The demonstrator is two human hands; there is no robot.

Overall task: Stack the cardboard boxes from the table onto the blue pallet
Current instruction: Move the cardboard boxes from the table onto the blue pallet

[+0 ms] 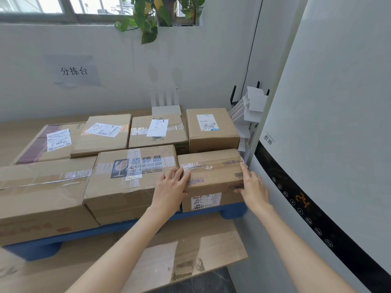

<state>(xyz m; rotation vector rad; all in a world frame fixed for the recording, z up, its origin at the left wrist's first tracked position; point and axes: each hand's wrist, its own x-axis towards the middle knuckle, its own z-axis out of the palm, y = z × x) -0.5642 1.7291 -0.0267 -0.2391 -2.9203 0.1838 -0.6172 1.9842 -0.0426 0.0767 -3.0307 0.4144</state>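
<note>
A small cardboard box [213, 166] with clear tape and purple print sits at the front right corner of the blue pallet [232, 210]. My left hand [171, 189] lies on its left top edge with fingers straight. My right hand [252, 187] presses against its right side, fingers straight, thumb on the front face. Several more boxes fill the pallet: a fragile-marked box [131, 178] touches its left side, a large one [42, 197] stands at the front left, and a labelled box [211, 130] sits behind it.
A tall white appliance [317, 144] with a black control strip stands tight against the pallet's right side. White paper tags [249, 111] stick out behind it. A flat cardboard sheet [190, 250] covers the floor in front. The wall runs behind the boxes.
</note>
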